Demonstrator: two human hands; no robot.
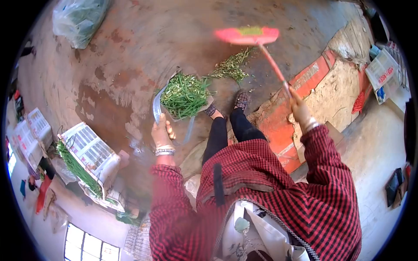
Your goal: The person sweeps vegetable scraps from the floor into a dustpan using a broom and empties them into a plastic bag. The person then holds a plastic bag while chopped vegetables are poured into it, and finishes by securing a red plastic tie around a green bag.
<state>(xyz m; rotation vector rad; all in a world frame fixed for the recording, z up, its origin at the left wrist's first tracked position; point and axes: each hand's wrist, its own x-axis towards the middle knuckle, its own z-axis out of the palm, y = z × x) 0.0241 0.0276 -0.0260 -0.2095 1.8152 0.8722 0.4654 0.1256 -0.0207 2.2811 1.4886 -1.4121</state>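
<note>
My left hand (163, 132) is closed round a pale, translucent strap (156, 105) that loops beside a shallow scoop-like container (182, 118). Cut green stalks (186, 92) and pale trimmings are heaped in it; the heap hides most of the container. With my right hand (299, 108) I grip the handle of a broom (273, 65). Its pink head, blurred by motion, is held out ahead, beyond a loose pile of green trimmings (232, 67) on the floor. My shoes stand close to the container and this pile.
Flattened cardboard (291, 111) lies on the right, with a white crate (382, 71) past it. On the left, a white plastic crate (91, 150) sits by long green stalks (77, 168). A stuffed clear plastic bag (80, 21) rests at upper left. The brown floor (135, 65) has damp patches.
</note>
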